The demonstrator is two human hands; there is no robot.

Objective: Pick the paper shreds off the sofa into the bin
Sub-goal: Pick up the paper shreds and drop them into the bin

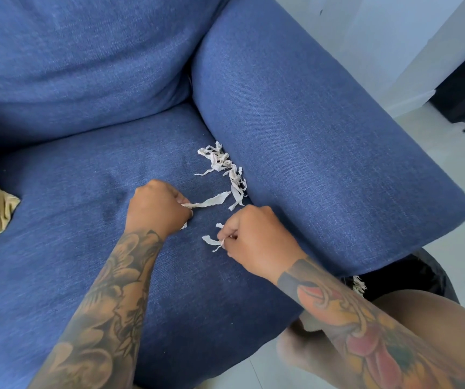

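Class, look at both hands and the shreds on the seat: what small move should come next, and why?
Probably carry both handfuls to the bin beside the armrest. The left hand pinches a long shred and the right hand pinches a short shred, so both are occupied, while a pile of shreds lies by the armrest.

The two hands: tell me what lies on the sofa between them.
Head view: bare blue seat cushion separates left hand and right hand, apart from the shred ends each hand pinches.
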